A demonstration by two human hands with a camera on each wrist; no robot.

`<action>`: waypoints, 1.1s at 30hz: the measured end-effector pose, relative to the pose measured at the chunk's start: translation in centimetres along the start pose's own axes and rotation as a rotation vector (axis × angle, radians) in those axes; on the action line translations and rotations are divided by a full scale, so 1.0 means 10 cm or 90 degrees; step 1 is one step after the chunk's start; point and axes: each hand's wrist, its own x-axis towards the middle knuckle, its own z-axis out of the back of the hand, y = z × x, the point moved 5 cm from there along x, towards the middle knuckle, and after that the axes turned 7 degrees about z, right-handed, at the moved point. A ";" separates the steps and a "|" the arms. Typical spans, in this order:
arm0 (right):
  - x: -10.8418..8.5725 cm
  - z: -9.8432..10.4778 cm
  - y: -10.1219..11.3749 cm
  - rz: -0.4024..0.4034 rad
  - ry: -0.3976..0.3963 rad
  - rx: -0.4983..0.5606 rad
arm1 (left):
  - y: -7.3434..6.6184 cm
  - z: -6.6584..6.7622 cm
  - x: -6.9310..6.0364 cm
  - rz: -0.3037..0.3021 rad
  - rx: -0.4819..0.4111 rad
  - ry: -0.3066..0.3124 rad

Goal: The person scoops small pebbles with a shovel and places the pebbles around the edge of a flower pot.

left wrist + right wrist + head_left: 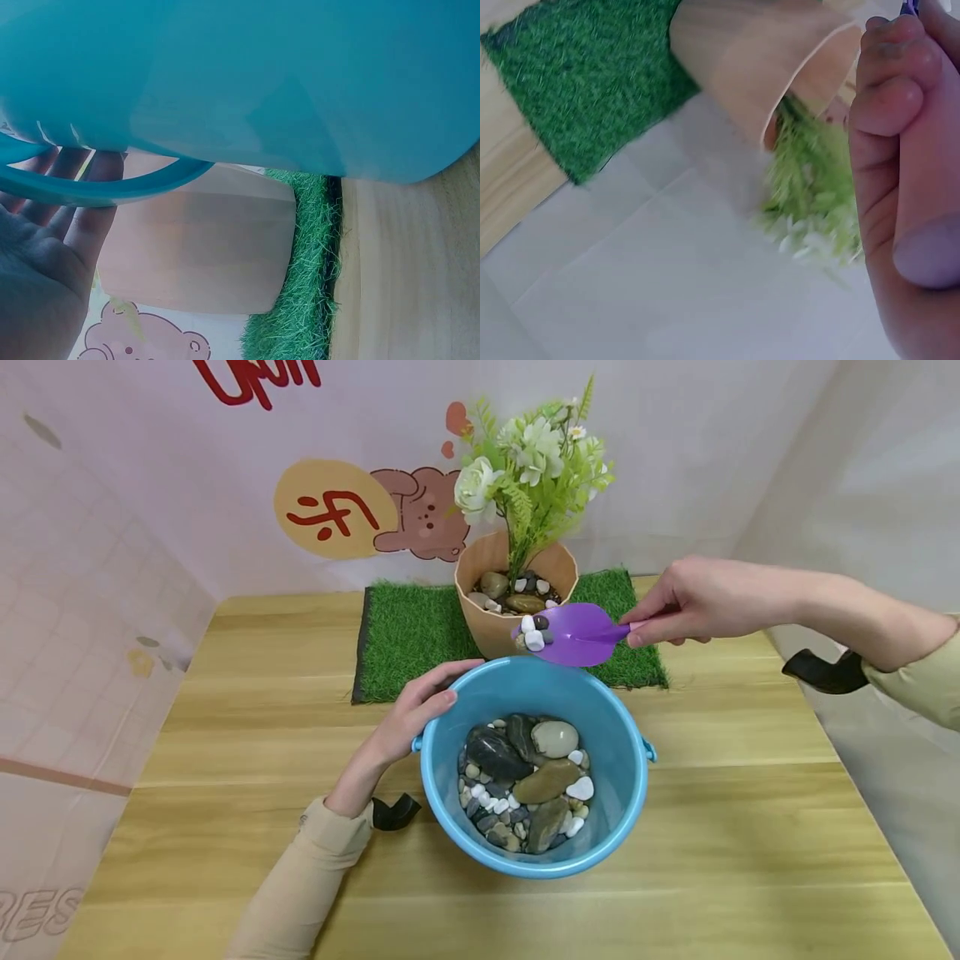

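My right hand point(693, 602) grips the pink handle point(930, 187) of a purple trowel point(581, 639). Several small white and dark pebbles point(534, 635) lie at the blade's tip. The blade is over the far rim of a blue bucket point(637, 777), in front of a tan flowerpot point(480, 627). At the bucket's left side my left hand point(416, 710) holds the rim, thumb on top and fingers outside. In the left wrist view those fingers point(94, 225) pass behind the bucket's blue handle point(142, 184). Inside the bucket lie large stones point(547, 781) and many small pebbles.
The flowerpot holds stones and white artificial flowers point(532, 452). It stands on a green turf mat point(408, 627) at the back of the wooden table point(262, 760). Behind rises a wall point(675, 468) with a bear picture point(431, 518).
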 end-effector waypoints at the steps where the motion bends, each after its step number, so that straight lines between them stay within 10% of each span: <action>1: 0.00 0.03 -0.04 -0.006 -0.005 -0.003 | 0.00 0.00 0.00 0.000 0.000 0.001; 33: 0.38 0.46 -0.63 -0.130 -0.069 -0.095 | 0.00 -0.01 0.00 -0.003 0.000 -0.001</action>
